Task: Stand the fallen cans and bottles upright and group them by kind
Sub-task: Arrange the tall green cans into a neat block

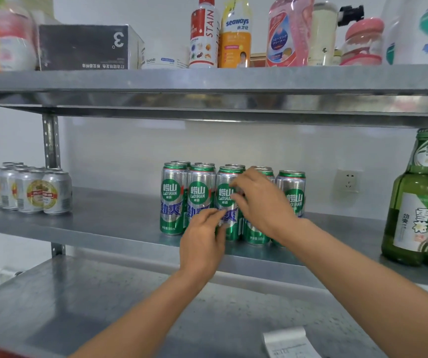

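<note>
Several tall green and silver Laoshan beer cans [173,200] stand upright in a tight group on the middle metal shelf [114,223]. My left hand [202,241] touches the lower front of the third front can [227,192] with thumb and fingertips. My right hand [262,202] reaches over from the right, its fingers on that can's middle, and hides the can behind it. Another green can [291,192] stands at the group's right end. Several short silver and gold cans [34,192] stand grouped at far left. Green glass bottles [411,208] stand at far right.
The upper shelf [207,78] holds a dark box [86,47], cleaner bottles [205,34] and jars. A wall socket [348,180] sits behind the middle shelf. A paper slip [289,343] lies on the lower shelf [104,306]. A shelf post [51,143] stands at left.
</note>
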